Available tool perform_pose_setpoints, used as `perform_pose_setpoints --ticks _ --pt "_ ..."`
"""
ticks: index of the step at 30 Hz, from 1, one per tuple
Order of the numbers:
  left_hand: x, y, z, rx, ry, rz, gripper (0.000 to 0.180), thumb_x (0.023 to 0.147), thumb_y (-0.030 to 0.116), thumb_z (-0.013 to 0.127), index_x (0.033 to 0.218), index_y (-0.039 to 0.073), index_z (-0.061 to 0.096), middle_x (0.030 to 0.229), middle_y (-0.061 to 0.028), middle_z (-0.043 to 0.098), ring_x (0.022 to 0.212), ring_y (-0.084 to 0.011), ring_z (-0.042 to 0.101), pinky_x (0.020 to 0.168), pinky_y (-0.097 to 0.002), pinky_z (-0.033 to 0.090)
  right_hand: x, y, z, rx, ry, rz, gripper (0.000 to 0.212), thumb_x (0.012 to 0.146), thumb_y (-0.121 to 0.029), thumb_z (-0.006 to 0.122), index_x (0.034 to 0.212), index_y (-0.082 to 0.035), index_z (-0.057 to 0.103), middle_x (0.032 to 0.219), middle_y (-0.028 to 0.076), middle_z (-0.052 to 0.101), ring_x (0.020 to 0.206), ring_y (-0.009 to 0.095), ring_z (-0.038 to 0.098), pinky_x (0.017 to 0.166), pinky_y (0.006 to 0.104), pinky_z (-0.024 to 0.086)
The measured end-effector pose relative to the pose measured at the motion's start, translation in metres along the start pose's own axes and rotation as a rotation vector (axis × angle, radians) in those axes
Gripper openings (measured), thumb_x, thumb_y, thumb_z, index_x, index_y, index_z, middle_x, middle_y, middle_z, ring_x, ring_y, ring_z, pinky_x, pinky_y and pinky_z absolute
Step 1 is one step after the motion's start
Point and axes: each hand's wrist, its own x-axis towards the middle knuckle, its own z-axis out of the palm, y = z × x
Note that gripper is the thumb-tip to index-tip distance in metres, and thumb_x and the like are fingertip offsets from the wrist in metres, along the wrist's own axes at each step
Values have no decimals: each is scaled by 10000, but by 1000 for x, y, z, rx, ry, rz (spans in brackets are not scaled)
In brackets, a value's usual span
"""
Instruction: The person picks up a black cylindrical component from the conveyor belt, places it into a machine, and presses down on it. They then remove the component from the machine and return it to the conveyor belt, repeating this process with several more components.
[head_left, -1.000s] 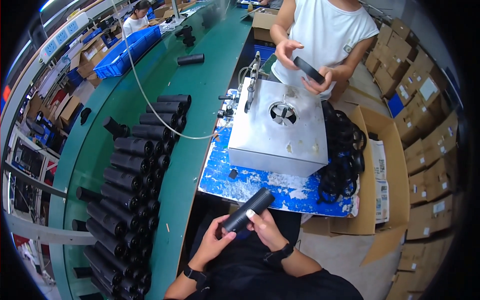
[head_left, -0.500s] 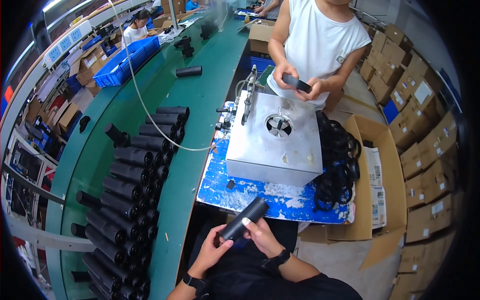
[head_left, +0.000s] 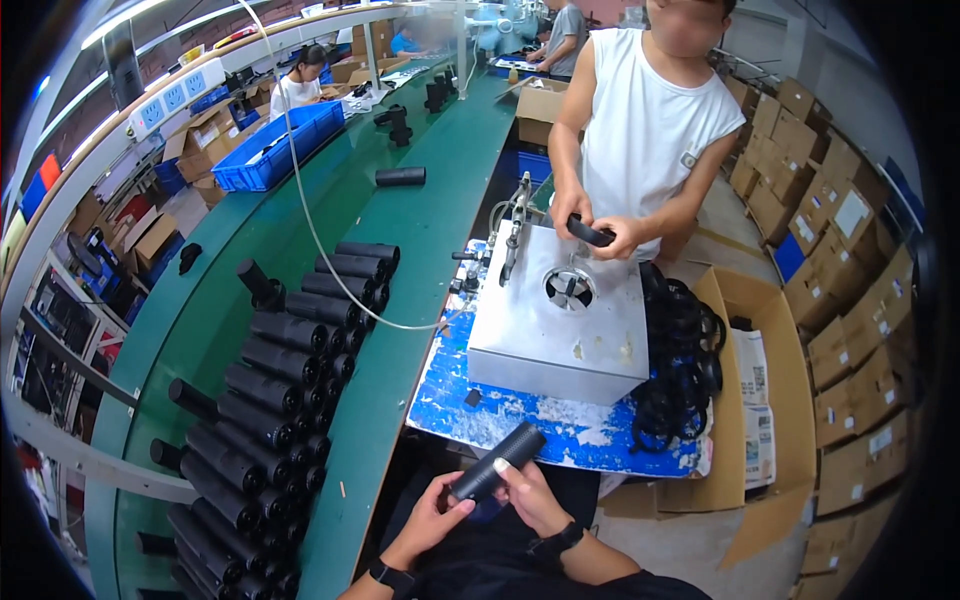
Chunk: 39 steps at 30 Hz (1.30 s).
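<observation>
Both hands now sit lower and closer to the body than a second ago, the black tube (head_left: 497,462) tilted up toward the blue mat (head_left: 560,420). Left hand (head_left: 432,517) cups its lower end, right hand (head_left: 532,495) wraps the middle, fingers clenched on it. Rows of matching black tubes (head_left: 270,400) lie on the green table (head_left: 420,230).
</observation>
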Motion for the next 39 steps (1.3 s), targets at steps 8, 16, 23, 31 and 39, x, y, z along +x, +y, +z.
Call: perform_pose_setpoints --ticks 8,16,23,31,39 --pt "-2 2 -1 21 10 -43 560 974 134 754 1462 45 495 1164 -19 605 971 -74 592 868 -246 506 1 2 -2 4 -10 14 222 1030 -228 673 1185 -87 600 958 6 618 732 76 545 645 229 448" --pt "-1 2 5 38 26 23 553 960 136 778 1437 37 516 935 49 557 808 -28 507 743 -198 443 -1 2 -2 16 -1 7 231 1030 -231 673 1196 -86 603 978 6 622 744 75 549 651 234 452" --pt "-3 -2 0 10 38 12 556 959 139 778 1437 32 516 957 50 561 822 -26 499 761 -196 441 -1 -1 4 -19 1 42 207 1047 -232 645 1188 -96 577 956 20 616 746 111 550 653 263 437" --pt "-2 -3 1 16 36 -4 559 956 140 781 1435 30 514 987 42 576 840 -28 515 786 -200 454 -2 0 1 -30 13 49 238 1051 -259 638 1218 -97 587 977 15 622 773 102 544 665 259 427" --pt "-3 0 2 23 42 -1 555 956 136 778 1434 31 516 1001 36 579 848 -29 521 804 -207 463 0 -3 4 -24 13 38 234 1028 -268 675 1165 -92 604 939 -8 608 718 59 518 624 215 427"
